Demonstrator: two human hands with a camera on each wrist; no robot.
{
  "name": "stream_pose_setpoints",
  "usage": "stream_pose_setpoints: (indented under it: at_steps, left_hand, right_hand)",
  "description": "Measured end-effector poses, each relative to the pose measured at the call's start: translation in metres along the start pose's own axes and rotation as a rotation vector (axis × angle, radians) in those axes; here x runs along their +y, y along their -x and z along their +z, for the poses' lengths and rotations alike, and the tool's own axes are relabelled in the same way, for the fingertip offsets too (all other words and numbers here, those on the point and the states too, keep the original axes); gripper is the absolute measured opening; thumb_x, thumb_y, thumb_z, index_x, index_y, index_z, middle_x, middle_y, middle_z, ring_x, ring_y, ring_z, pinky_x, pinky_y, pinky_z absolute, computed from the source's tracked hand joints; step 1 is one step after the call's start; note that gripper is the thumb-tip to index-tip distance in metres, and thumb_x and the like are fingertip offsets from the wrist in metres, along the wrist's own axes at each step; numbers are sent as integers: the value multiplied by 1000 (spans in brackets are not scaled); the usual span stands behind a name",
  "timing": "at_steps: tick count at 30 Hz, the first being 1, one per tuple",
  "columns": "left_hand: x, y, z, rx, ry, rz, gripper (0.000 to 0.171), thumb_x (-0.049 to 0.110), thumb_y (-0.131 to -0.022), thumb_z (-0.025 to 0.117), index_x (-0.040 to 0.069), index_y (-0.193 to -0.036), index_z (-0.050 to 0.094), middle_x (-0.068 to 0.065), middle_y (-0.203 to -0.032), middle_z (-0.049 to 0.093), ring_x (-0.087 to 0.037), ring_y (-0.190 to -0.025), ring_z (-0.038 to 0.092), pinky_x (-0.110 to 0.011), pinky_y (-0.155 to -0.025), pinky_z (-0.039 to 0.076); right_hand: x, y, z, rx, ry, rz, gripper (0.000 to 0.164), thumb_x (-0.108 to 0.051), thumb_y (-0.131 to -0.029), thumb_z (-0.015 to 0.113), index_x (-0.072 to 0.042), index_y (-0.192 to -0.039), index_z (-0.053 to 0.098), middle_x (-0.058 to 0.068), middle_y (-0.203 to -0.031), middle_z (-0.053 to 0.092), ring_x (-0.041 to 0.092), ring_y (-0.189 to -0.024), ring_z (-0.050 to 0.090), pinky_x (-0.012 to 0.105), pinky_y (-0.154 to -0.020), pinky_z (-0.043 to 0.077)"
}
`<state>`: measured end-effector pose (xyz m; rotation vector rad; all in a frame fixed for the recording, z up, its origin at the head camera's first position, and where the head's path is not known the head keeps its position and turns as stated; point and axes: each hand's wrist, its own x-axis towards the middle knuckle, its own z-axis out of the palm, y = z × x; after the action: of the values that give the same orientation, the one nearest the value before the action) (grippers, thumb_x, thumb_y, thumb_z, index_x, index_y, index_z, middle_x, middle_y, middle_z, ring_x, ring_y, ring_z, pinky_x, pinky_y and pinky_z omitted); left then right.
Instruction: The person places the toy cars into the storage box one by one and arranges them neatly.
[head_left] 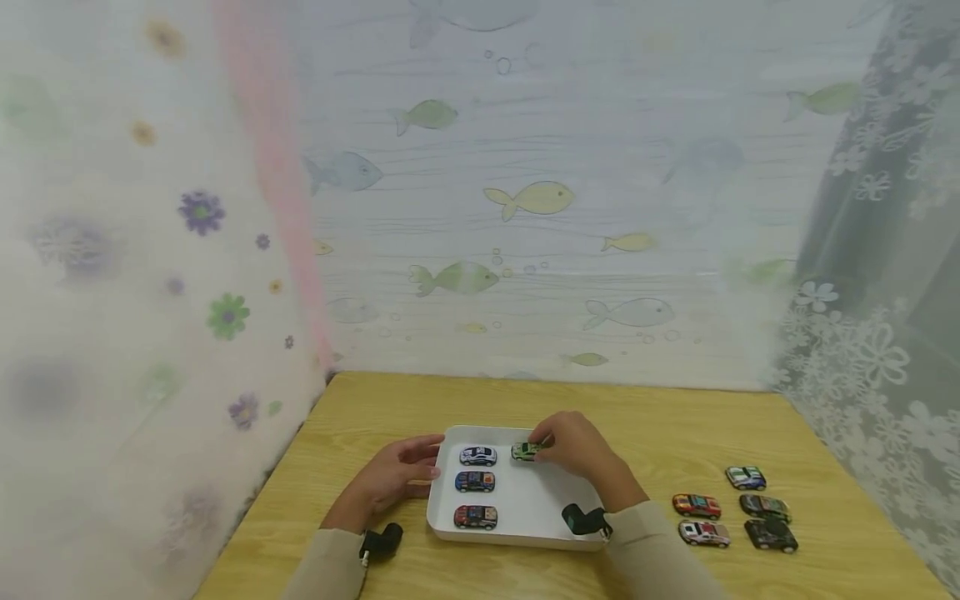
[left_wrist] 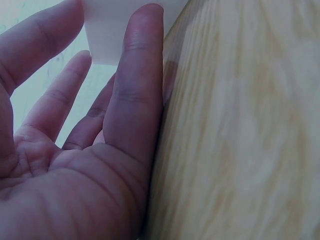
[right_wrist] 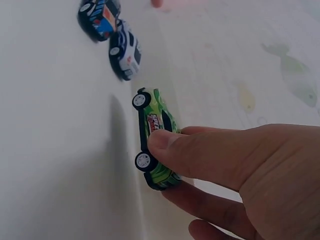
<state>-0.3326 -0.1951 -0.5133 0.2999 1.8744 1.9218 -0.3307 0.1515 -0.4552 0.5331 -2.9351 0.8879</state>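
Between thumb and fingers my right hand (head_left: 576,450) pinches a green toy car (right_wrist: 159,137), over the far part of a white tray (head_left: 528,508). In the right wrist view the car's wheels face the tray floor. Down the tray's left side stand a white toy car (head_left: 477,456), a blue toy car (head_left: 475,482) and a dark red toy car (head_left: 476,517), one behind another. My left hand (head_left: 393,475) rests on the table at the tray's left wall, its fingers extended and the fingertips right at the wall (left_wrist: 105,35).
On the wooden table (head_left: 637,417), right of the tray, sits a group of several toy cars, among them a red and yellow car (head_left: 697,505) and a black car (head_left: 771,535). A fish-patterned curtain (head_left: 540,250) hangs behind the table, with flowered fabric at the left.
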Motion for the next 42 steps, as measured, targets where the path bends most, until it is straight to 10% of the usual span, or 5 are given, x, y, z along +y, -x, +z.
stream_pose_setpoints:
  at_steps: [42]
  left_hand:
    - [1, 1, 0, 11, 14, -12, 69, 7, -94, 75, 9, -157, 45, -25, -160, 42, -31, -137, 55, -50, -98, 59]
  right_hand:
    - [-4, 0, 10, -16, 43, -20, 24, -14, -83, 87, -15, -107, 82, -1, -105, 78, 20, -97, 71, 39, -83, 59]
